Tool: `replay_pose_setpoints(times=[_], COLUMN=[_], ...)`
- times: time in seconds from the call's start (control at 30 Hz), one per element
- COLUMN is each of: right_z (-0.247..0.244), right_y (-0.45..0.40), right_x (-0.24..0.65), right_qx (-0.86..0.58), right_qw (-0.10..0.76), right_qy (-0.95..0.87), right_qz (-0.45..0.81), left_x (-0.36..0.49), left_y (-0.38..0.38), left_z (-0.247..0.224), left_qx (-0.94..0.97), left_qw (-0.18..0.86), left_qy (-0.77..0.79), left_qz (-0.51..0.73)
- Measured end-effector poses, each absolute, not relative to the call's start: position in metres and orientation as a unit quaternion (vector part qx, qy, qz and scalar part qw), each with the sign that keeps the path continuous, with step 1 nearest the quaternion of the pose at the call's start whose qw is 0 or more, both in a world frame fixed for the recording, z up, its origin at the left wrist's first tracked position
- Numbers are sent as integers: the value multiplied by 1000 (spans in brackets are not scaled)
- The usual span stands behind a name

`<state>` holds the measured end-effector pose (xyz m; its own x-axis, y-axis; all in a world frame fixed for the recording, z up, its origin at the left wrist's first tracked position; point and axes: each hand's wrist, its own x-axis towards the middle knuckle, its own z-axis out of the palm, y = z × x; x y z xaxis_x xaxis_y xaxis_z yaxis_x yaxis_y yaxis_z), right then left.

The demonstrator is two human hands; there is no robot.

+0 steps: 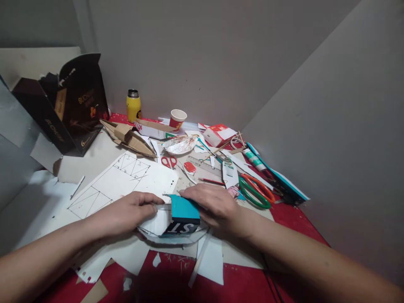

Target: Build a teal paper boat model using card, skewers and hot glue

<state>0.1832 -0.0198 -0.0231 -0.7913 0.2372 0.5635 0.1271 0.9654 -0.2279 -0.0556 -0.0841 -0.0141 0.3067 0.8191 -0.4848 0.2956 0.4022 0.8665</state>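
A small white cardboard boat (151, 225), low and curved, is held between my hands near the front of the table. Across it stands a folded card piece (185, 208), teal on top and black on its near side with the white letters "ST". My left hand (139, 208) is closed on the boat's left part, thumb and fingers over its edge. My right hand (217, 206) curls around the right side, its fingertips at the teal piece. The palm hides the boat's right end. Beneath lies white paper with drawn triangles (94, 200).
A brown cardboard boat (126, 136), yellow bottle (134, 106) and paper cup (177, 120) stand behind. Red-handled scissors (169, 161), a ruler (205, 166), a pencil (211, 181) and green-and-orange-handled scissors (257, 191) lie beyond my hands. A dark box (72, 109) stands at the left.
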Motion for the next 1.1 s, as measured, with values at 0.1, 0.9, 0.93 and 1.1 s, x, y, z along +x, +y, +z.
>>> replay_pose_setpoints(times=[0.1, 0.9, 0.93, 1.1], right_z=[-20, -10, -10, -6], right_y=[-26, -32, -33, -37], right_x=[183, 193, 193, 196], right_qx=[-137, -48, -50, -57], right_qw=[281, 245, 243, 213], right_qy=[-935, -960, -960, -968], right_qz=[167, 125, 132, 124], left_x=[-53, -30, -28, -22], left_y=[-88, -113, -113, -113], left_z=[-14, -15, -12, -4], left_qx=[509, 666, 653, 647], left_qw=[643, 424, 441, 480], left_qy=[538, 588, 595, 577], left_qz=[197, 177, 156, 134])
